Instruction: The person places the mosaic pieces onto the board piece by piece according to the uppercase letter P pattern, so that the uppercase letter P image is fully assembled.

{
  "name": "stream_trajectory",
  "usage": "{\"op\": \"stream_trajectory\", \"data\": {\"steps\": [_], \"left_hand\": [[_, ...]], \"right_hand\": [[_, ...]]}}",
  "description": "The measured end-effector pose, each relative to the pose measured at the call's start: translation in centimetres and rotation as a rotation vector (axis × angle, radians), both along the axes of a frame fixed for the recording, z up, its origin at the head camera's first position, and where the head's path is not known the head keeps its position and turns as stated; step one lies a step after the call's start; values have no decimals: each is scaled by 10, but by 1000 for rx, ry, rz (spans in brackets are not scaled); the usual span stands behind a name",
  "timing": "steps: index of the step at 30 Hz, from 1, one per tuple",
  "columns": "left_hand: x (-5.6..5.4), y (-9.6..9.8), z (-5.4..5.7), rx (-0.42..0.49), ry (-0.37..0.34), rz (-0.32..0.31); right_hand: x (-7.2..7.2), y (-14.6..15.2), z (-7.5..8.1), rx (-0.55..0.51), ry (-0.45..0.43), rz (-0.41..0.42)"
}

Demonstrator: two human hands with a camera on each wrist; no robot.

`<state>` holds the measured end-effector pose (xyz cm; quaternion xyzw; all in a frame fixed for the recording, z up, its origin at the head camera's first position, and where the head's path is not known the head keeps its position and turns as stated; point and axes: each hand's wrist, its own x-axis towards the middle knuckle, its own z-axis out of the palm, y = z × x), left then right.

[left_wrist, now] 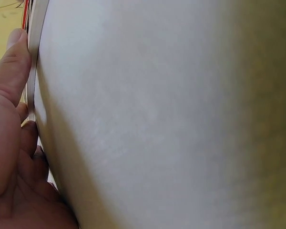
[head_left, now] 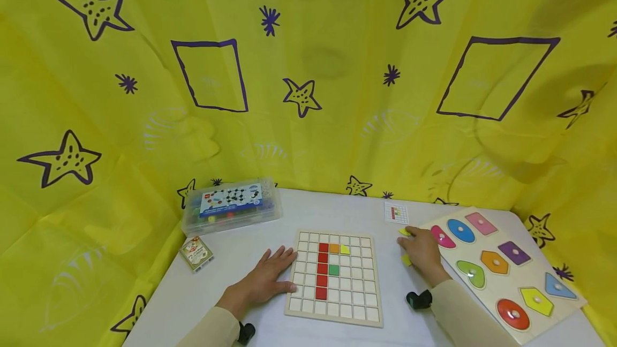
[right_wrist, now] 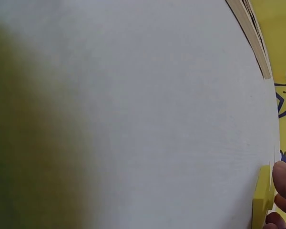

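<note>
A wooden grid board [head_left: 354, 296] lies on the white table, with a column of red tiles [head_left: 322, 268], an orange tile [head_left: 335, 249], a yellow tile [head_left: 344, 249] and a green tile [head_left: 333, 270] in its squares. At its left edge rests my left hand [head_left: 262, 278], fingers extended and thumb touching the frame. Right of the board, my right hand [head_left: 424, 253] has curled fingers holding a yellow piece [right_wrist: 262, 198]. Yellow also shows in the head view beyond the fingertips and below the thumb; the hand hides the piece's full shape.
A small pattern card [head_left: 396, 212] lies behind my right hand. To the right is a knobbed shape puzzle [head_left: 487, 288]. At back left sit a clear plastic case [head_left: 231, 208] and a playing-card box [head_left: 196, 254]. A yellow curtain [head_left: 328, 138] surrounds the table.
</note>
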<state>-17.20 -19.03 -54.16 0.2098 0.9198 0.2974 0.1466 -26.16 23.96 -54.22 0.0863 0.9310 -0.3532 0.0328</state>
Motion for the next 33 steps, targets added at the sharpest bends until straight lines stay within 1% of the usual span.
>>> {"op": "stream_trajectory", "data": {"steps": [8,15,19,24,28,33], "left_hand": [[2,1,3,0,-11,8],[2,2,4,-1,-14,13],[3,3,5,-2,-17,14],[3,2,6,-3,-20,14],[2,2,6,-1,-13,12],[1,2,4,-6,-6,10]], "right_hand": [[5,-4,-4,7,65,7],[10,-10,-5,26,143,42],[13,-10,-5,36,149,92],[16,-7,-4,0,126,151],[16,-5,-3,-12,130,151],[16,-5,-7,-12,133,137]]}}
